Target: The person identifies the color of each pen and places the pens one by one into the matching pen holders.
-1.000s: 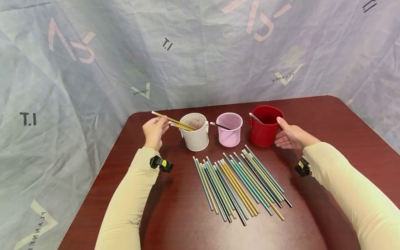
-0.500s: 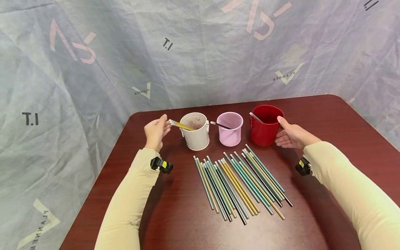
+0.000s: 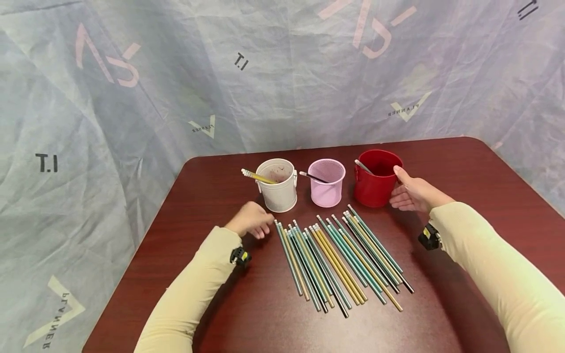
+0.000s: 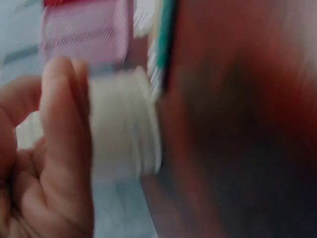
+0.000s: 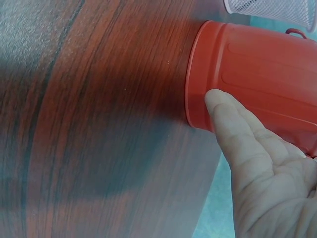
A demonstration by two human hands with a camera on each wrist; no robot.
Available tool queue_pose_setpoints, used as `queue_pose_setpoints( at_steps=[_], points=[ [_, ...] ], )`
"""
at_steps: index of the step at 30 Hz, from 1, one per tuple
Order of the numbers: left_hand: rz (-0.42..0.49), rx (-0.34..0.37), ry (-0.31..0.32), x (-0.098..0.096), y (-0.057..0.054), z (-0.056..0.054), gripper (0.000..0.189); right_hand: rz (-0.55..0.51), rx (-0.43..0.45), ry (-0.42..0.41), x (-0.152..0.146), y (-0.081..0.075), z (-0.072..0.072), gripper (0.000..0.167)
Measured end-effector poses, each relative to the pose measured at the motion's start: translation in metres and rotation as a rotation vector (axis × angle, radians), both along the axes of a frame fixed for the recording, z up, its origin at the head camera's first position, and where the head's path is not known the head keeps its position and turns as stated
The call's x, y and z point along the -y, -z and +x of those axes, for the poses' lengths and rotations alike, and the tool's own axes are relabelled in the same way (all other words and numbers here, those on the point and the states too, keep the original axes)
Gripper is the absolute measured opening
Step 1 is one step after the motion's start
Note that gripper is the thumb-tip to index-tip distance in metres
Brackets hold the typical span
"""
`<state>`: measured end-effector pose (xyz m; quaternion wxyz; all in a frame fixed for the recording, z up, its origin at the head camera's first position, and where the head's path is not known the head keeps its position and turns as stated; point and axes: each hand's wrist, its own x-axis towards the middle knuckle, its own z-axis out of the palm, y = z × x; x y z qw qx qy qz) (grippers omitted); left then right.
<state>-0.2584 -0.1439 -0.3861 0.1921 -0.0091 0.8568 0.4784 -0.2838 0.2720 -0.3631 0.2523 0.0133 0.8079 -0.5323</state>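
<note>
In the head view my left hand point(image 3: 252, 219) hovers in front of the white bucket point(image 3: 281, 197), beside the eraser ends of the loose pencils point(image 3: 337, 264). Its fingers are loosely bent with nothing visible between them; the left wrist view is blurred. Yellow pencils point(image 3: 261, 177) lean in the white bucket. My right hand point(image 3: 417, 193) rests against the side of the red bucket point(image 3: 375, 189), thumb at the rim and fingers straight along the wall. The right wrist view shows those fingertips point(image 5: 215, 96) on the red wall. A teal pencil point(image 3: 363, 166) leans inside that bucket.
Between the two buckets stands a pink mesh cup point(image 3: 326, 192) with a black pencil point(image 3: 314, 177) in it. Teal, gold and black pencils lie side by side on the dark red-brown table point(image 3: 247, 314). A grey printed cloth point(image 3: 282, 98) hangs behind.
My left hand let go of a yellow pencil in the white bucket and has come down and right toward the loose pencils. The right hand stays at the red bucket.
</note>
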Motion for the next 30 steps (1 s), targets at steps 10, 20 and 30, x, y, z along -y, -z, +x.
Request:
queue_pose_setpoints(
  at_steps=[10,20,30],
  points=[
    [-0.427,-0.013,0.236,-0.026,0.018,0.011,0.028,-0.013,0.008,0.012,0.003,0.000,0.003,0.100],
    [-0.371,0.044,0.242,-0.028,0.018,0.008,0.027,-0.011,0.005,0.007,0.002,-0.002,0.001,0.101],
    [0.114,0.094,0.152,-0.027,-0.008,0.008,0.002,-0.012,-0.007,0.016,0.000,0.001,0.000,0.100]
  ],
)
